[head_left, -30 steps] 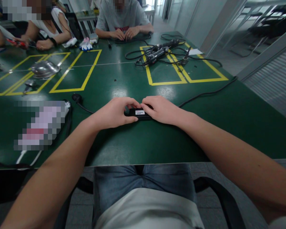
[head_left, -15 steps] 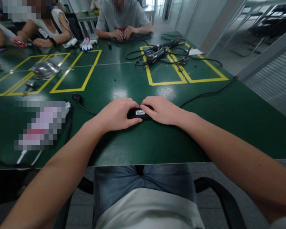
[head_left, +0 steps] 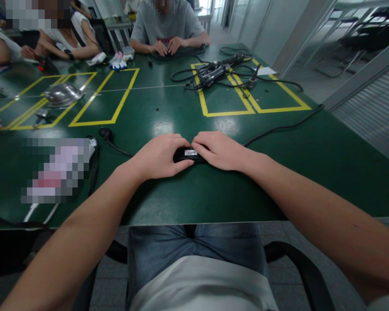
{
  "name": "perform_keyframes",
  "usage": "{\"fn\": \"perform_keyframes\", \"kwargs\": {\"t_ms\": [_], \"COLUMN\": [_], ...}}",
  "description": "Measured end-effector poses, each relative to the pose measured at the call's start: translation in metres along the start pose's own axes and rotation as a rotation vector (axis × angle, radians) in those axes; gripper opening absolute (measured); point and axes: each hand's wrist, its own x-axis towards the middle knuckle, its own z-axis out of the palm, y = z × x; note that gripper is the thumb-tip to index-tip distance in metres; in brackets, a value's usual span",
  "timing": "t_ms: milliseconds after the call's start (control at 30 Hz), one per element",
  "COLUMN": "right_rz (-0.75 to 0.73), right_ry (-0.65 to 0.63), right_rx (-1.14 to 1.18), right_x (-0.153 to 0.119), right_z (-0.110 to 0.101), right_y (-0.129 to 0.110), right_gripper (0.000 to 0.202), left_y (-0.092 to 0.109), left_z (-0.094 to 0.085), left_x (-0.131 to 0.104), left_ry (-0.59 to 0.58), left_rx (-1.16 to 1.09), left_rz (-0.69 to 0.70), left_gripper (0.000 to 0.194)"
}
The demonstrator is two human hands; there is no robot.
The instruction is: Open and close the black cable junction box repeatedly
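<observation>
Nearest the camera, at the near edge of the green table [head_left: 214, 194], both hands lie over a small black device [head_left: 188, 154] with a white label on top. The left hand [head_left: 160, 156] covers its left end, thumb tucked along the near side and fingers curled over the far side; the right hand [head_left: 220, 150] covers the right end the same way. So each grip is closed on the device, which lies flat on the table between them, fingertips almost meeting above the label.

The device is slim and smooth-looking — if the two hands press or pull unevenly, it could skid on the glossy table or twist out from under the fingers. Most of it is hidden, so a seam or catch cannot be made out, and a thumb pushing in the wrong place would likely just slide off. It also sits fairly near the table's edge; a hard tug toward the body could carry it off onto the lap.

Just beyond, a black cable [head_left: 115, 147] with a round plug lies to the left, and a second cable [head_left: 278, 127] runs off to the right, near enough to snag a wrist that swings outward. Farther off, yellow tape boxes [head_left: 116, 113] mark the table, one holding a tangle of tools [head_left: 215, 73] and leads. At the far side other people sit — their hands stay well apart from this work.
</observation>
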Motion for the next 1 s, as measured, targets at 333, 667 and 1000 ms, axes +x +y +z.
{"fn": "perform_keyframes", "kwargs": {"t_ms": [333,667,1000], "right_rz": [-0.005,0.003,0.005], "right_ry": [-0.012,-0.015,-0.005], "right_rx": [-0.015,-0.037,-0.016], "right_x": [-0.0004,-0.0008,-0.0024], "right_z": [-0.0009,-0.0016,-0.0032], "right_y": [0.0001,-0.0009,-0.0033], "right_gripper": [0.038,0.040,0.039], "left_y": [0.0012,0.0004,0.0016], "left_z": [0.0011,0.0012,0.0002], "left_x": [-0.0003,-0.0008,-0.0010], "left_ry": [0.005,0.028,0.066], "left_rx": [-0.008,-0.022,-0.032], "left_rz": [-0.017,-0.016,-0.012], "left_gripper": [0.038,0.041,0.041]}}
